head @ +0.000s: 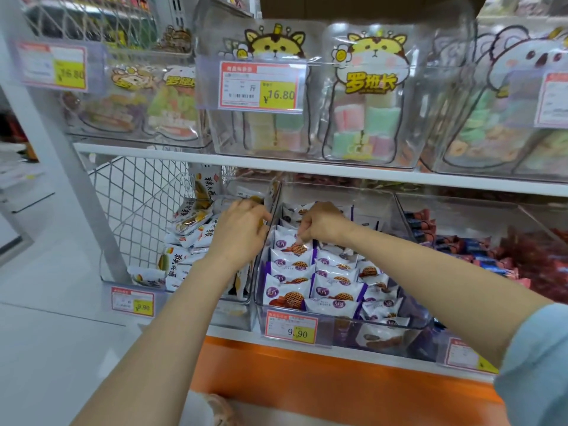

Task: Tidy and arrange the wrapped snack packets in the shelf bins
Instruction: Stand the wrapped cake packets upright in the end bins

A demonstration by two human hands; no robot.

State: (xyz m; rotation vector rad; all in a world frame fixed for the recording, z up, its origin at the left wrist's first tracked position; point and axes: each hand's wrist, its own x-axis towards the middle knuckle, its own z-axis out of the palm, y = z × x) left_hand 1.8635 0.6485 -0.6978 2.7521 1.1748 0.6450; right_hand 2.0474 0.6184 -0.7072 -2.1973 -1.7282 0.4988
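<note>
Straightening purple-white packets [292, 256], centre bin [399, 325].
Right hand [319, 224] pinches a packet; left hand [239, 232] curled, grip unclear. Seat upright in row.

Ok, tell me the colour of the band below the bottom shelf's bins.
Bright orange band, clearest in the head view, the only one.

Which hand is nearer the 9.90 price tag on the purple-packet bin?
Right. The right hand is in that bin, above the 9.90 price tag; the left hand is over the neighbouring bin, further left.
</note>
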